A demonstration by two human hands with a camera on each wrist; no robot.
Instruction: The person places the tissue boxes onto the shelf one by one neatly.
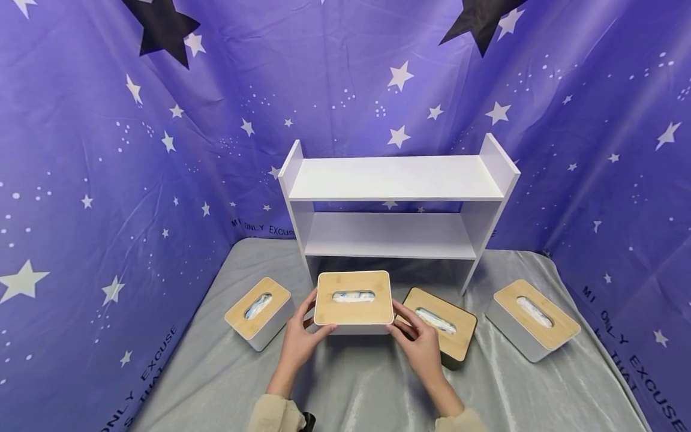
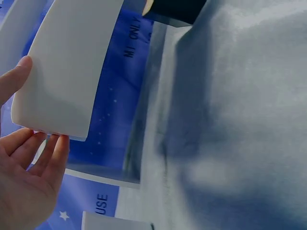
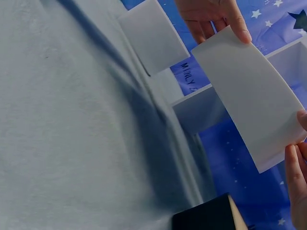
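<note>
Both hands hold a white tissue box (image 1: 353, 312) with a wood-look lid and an oval slot, in front of the shelf. My left hand (image 1: 302, 336) grips its left end, thumb on the near side. At the right end my right hand (image 1: 418, 342) grips it the same way. In the left wrist view the box's white side (image 2: 67, 72) shows between the thumb and fingers of the left hand (image 2: 33, 167). The right wrist view shows the white box (image 3: 249, 96) raised over the cloth, held at both ends.
A white two-tier shelf (image 1: 391, 234) stands at the back. One white tissue box (image 1: 261, 312) lies left; another (image 1: 534, 321) lies far right. A dark tissue box (image 1: 450, 336) sits just beyond the right hand. Grey cloth (image 1: 216, 384) covers the table, with starry purple curtains (image 1: 345, 78) around it.
</note>
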